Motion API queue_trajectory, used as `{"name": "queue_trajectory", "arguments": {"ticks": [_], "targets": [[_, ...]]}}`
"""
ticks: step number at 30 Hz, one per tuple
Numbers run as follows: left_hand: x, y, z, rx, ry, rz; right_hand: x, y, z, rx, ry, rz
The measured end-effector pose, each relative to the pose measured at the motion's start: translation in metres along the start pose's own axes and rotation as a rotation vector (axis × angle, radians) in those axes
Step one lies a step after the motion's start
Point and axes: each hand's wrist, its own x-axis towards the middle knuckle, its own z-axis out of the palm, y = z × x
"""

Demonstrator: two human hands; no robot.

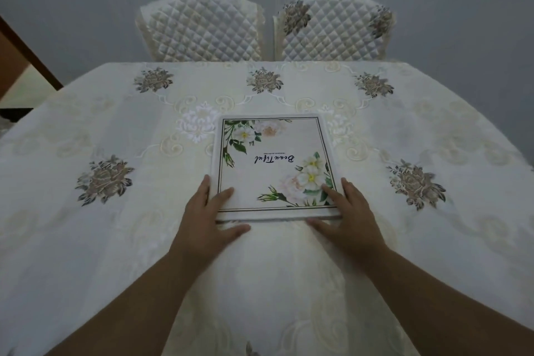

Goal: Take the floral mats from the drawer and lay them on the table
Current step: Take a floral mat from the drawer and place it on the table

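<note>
A stack of square floral mats point(271, 165) lies flat in the middle of the table point(86, 254), its white top printed with flowers and the word "Beautiful" upside down to me. My left hand point(208, 217) grips the stack's near left corner, thumb under the front edge and fingers on top and along the side. At the near right corner my right hand point(346, 214) holds the stack the same way. How many mats the stack holds cannot be told. The drawer is not in view.
The table wears a cream embroidered cloth with dark flower patches point(104, 179). Two quilted chairs point(202, 26) point(332, 26) stand at the far side against a grey wall. A brown wooden edge point(26, 49) shows at the far left.
</note>
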Motion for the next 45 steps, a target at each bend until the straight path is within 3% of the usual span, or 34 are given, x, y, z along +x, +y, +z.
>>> {"name": "queue_trajectory", "arguments": {"ticks": [6,15,22,25,27,34,38,45], "targets": [[0.002,-0.002,0.009,0.029,0.135,-0.005,-0.003,-0.002,0.009,-0.048,0.183,-0.011],[0.001,-0.012,0.016,0.097,0.190,0.062,-0.006,-0.006,0.011,-0.181,0.112,0.032],[0.005,-0.002,0.010,0.130,0.046,0.004,-0.003,-0.016,0.004,-0.224,-0.050,0.084],[0.016,0.014,-0.006,0.205,-0.172,-0.082,0.010,-0.032,-0.028,-0.253,-0.345,0.176],[0.020,0.030,-0.025,0.272,-0.337,-0.148,0.011,-0.049,-0.052,-0.258,-0.416,0.264],[-0.027,0.119,-0.107,0.186,-0.232,-0.006,-0.062,-0.141,-0.124,0.024,-0.110,0.228],[-0.087,0.162,-0.157,0.208,-0.192,-0.008,-0.112,-0.172,-0.171,0.051,-0.052,0.197],[-0.203,0.209,-0.230,0.332,-0.027,-0.060,-0.187,-0.216,-0.248,0.016,-0.008,-0.044]]}}
